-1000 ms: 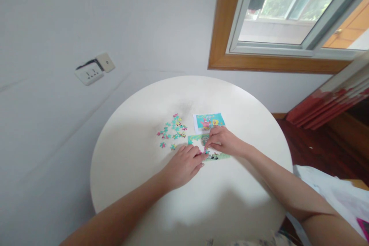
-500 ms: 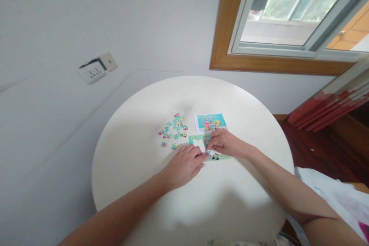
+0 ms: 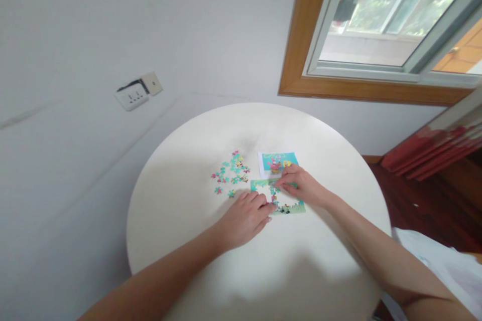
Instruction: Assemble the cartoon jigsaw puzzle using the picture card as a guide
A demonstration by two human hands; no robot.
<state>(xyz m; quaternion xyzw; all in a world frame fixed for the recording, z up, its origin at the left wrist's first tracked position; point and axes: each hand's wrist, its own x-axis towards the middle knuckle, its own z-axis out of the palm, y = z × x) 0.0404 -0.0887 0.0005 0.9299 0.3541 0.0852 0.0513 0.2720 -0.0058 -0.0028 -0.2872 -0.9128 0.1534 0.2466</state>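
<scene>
We are pressing right hand (image 3: 301,186) down on puzzle (image 3: 292,206), fingers bunched close; holding piece or not, we cannot tell. We are laying left hand (image 3: 246,218) flat, fingers a bit apart, tips touching puzzle's near-left corner. Puzzle is lying between both hands on bench (image 3: 181,220). We are counting: one puzzle, one picture card (image 3: 277,161) just behind it, one bunch of loose pieces (image 3: 231,174) to left, too small to count.
</scene>
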